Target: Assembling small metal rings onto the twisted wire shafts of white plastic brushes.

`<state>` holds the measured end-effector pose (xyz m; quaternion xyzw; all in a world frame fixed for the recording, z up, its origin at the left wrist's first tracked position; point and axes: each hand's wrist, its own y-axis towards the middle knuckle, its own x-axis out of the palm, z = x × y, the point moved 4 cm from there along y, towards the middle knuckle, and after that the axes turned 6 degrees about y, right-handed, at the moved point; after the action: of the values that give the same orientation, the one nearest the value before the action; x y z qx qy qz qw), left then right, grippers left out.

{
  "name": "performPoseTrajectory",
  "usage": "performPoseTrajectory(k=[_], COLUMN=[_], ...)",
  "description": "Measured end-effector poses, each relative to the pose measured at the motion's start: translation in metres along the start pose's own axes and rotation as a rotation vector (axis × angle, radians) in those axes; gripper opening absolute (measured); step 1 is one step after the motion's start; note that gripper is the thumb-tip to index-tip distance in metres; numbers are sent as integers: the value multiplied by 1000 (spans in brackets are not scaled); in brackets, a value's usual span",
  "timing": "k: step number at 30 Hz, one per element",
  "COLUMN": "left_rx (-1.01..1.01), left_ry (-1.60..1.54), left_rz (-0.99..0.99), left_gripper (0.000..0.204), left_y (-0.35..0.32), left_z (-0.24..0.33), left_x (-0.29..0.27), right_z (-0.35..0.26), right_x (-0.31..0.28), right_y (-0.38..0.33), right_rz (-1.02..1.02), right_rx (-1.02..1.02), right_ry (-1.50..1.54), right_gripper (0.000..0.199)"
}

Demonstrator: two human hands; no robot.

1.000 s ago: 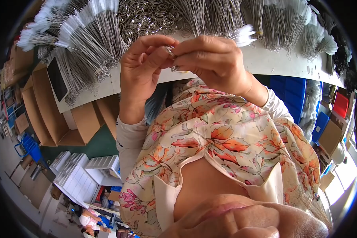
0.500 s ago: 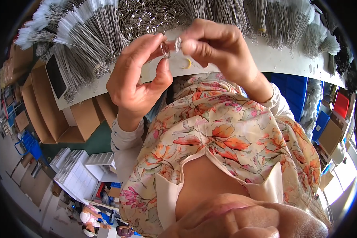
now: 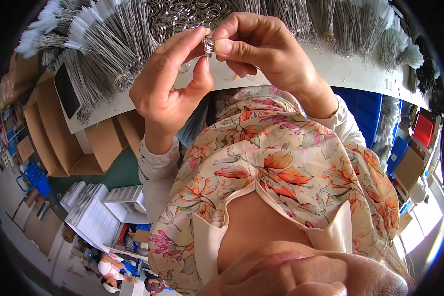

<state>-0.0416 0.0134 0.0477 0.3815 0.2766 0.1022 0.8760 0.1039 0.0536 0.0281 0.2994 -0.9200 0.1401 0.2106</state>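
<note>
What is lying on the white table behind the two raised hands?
Behind the left hand and right hand, the white table carries bundles of thin wires and loose metal rings. The hands hide the stretch right behind them.

Bundles of grey wire pieces [image 3: 101, 47] fanned across upper left on white table [image 3: 350, 74]. Black phone [image 3: 66, 90] at left edge; cardboard boxes [image 3: 49, 133] below; blue crates [image 3: 365, 111] right.

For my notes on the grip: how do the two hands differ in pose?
The left hand is spread, palm showing, pinching the small metal ring between thumb and forefinger. The right hand is curled, its fingers bunched above the ring, back turned to the camera. Both touch the ring, above the white table.
</note>
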Motion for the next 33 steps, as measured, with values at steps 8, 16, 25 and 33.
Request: performPoseTrajectory(k=[8, 16, 25, 33], left_rx=[-53, -634, -587, -751], left_ry=[-82, -245, 1269, 1251], left_rz=[-211, -375, -366, -510], left_gripper=[29, 29, 24, 26], left_y=[11, -7, -1, -16], left_z=[-8, -53, -185, -209], left_x=[-7, -25, -184, -194], right_z=[-5, 19, 69, -25], right_x=[-2, -7, -22, -73], right_y=[6, 1, -21, -10], right_rz=[-124, 18, -10, 332], right_rx=[31, -441, -729, -823], right_ry=[-197, -853, -1423, -1443], right_gripper=[12, 6, 20, 11])
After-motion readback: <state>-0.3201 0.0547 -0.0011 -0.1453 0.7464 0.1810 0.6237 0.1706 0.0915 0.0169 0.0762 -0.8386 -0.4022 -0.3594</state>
